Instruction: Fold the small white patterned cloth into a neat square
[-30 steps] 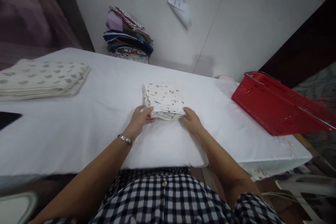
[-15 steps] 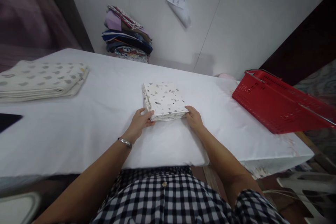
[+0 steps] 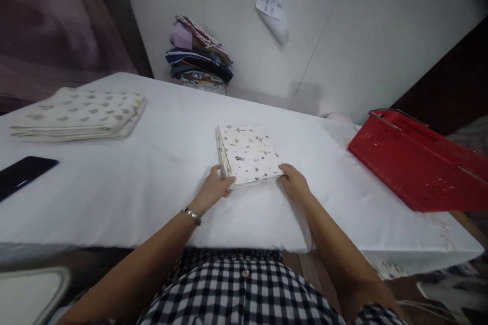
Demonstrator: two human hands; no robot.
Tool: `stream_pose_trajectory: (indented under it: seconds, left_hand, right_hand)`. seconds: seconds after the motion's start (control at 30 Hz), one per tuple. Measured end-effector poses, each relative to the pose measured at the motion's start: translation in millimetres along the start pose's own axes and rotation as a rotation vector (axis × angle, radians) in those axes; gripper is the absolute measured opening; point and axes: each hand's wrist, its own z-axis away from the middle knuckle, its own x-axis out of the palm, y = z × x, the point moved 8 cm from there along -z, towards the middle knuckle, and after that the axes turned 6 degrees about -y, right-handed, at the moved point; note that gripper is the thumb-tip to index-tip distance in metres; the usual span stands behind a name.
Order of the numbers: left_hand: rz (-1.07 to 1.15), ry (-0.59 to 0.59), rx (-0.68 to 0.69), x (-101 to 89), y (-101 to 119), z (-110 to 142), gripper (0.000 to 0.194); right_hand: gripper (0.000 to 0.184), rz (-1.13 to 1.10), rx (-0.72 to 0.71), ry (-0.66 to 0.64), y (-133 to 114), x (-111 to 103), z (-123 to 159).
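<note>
A white cloth (image 3: 251, 152) with small dark prints lies folded into a thick square on the white-covered table. My left hand (image 3: 214, 188) grips its near left corner, thumb on top and fingers beneath. At the near right corner, my right hand (image 3: 293, 180) pinches the edge in the same way. The cloth's layers show along its left and near sides. A silver bracelet (image 3: 191, 216) circles my left wrist.
To the left lies another folded white cloth (image 3: 82, 114) with grey prints, and nearer a black phone (image 3: 28, 172). A red basket (image 3: 415, 162) stands at the right. Stacked folded fabrics (image 3: 200, 58) rest by the wall behind the table (image 3: 152, 198).
The view has swung slightly left, bringing more of the phone into sight. Both hands keep hold of the cloth's near corners, and its near edge looks flatter.
</note>
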Motion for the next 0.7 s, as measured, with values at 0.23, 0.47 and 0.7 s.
stream_pose_trajectory:
  seconds: [0.23, 0.47, 0.7]
  left_hand:
    - [0.060, -0.008, 0.036, 1.1, -8.1, -0.9, 0.076]
    - [0.074, -0.002, 0.072, 2.7, -11.1, 1.5, 0.071]
    - [0.060, 0.007, 0.138, 4.9, -12.5, 5.0, 0.057]
  right_hand:
    - [0.047, -0.050, -0.190, 0.041, -60.5, -30.9, -30.8]
    - [0.047, -0.006, -0.350, -0.182, -145.8, 31.8, -92.5]
    - [0.049, 0.160, -0.329, -0.356, -152.4, 74.9, -98.0]
